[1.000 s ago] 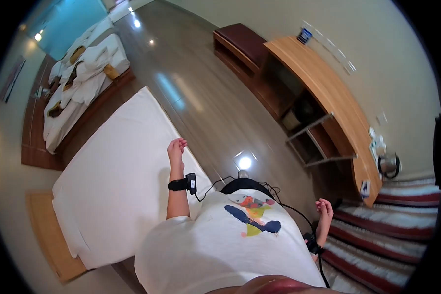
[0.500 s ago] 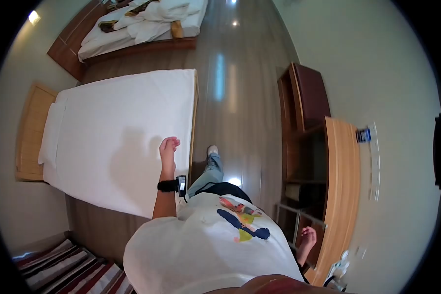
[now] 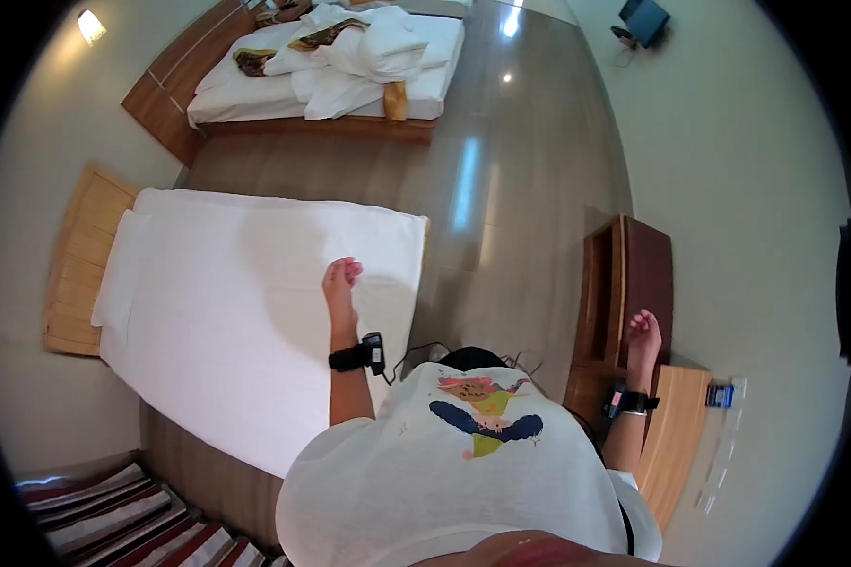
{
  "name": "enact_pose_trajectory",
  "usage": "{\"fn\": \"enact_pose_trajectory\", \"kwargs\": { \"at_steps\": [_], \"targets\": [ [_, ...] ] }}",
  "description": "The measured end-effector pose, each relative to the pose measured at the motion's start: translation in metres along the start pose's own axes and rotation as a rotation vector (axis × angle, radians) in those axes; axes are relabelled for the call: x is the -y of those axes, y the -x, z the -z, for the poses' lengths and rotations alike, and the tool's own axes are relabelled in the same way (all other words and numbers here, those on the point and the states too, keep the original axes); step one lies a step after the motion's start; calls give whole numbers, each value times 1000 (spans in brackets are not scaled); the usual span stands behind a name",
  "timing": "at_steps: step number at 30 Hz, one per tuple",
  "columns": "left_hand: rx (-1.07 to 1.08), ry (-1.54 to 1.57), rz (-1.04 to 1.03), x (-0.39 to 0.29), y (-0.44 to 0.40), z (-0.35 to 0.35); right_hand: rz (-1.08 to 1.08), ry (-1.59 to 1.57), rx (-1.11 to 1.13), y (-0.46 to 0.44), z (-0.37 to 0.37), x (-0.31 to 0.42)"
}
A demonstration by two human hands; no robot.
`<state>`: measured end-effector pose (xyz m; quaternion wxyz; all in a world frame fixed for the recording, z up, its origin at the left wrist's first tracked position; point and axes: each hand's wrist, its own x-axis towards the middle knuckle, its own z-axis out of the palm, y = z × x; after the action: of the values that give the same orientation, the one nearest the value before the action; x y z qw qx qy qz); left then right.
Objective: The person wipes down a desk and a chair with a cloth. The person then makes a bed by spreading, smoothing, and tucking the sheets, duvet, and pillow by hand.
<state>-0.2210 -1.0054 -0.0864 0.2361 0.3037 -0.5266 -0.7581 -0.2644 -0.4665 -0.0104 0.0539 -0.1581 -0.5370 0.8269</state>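
Note:
My left hand (image 3: 341, 280) hangs in the air over the near bed (image 3: 227, 302), which is covered with a smooth white sheet. Its fingers are loosely curled and apart, with nothing seen in them. A black wrist strap (image 3: 351, 357) carrying a small device is on that forearm. On the other side, my right hand (image 3: 644, 333) is raised in front of the dark red-brown bench top (image 3: 651, 265), also empty, its fingers loosely bent and apart. Another strapped device (image 3: 624, 403) sits on the right wrist. A white pillow (image 3: 123, 269) lies against the wooden headboard (image 3: 87, 265).
Ahead is a second bed (image 3: 255, 99) with rumpled white bedding (image 3: 378, 47). A wooden floor (image 3: 529, 217) runs between the beds and the wall furniture. At right stands a wooden desk (image 3: 676, 425); striped fabric (image 3: 123, 520) is at lower left.
I have moved forward along the near bed, and the view has tilted up. My right hand has swung forward from beside the desk to the bench; my left hand stays over the bed.

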Motion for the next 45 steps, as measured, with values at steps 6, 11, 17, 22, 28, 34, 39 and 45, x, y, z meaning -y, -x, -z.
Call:
{"fn": "enact_pose_trajectory", "kwargs": {
  "at_steps": [6,11,17,22,28,34,39,45],
  "targets": [
    [45,-27,122,-25,-47,-37,-151,328,354,-50,-117,-22],
    [-159,-37,16,-29,-124,-58,-166,683,378,-152,-154,28],
    [-415,114,-20,-49,-194,-81,103,471,122,-303,-188,56],
    [-441,37,-103,-77,-248,-110,75,135,235,-446,-268,4],
    [-573,138,-129,-105,-341,-122,-103,43,601,-486,-481,-71],
    [-555,206,-144,-98,-475,-137,-416,-56,647,-552,-628,-151],
    [-542,115,-76,-124,-581,-166,-388,172,651,-603,-723,-187],
    [-308,-88,50,-151,-704,-194,-484,311,628,-668,-793,-231]
  ]
}}
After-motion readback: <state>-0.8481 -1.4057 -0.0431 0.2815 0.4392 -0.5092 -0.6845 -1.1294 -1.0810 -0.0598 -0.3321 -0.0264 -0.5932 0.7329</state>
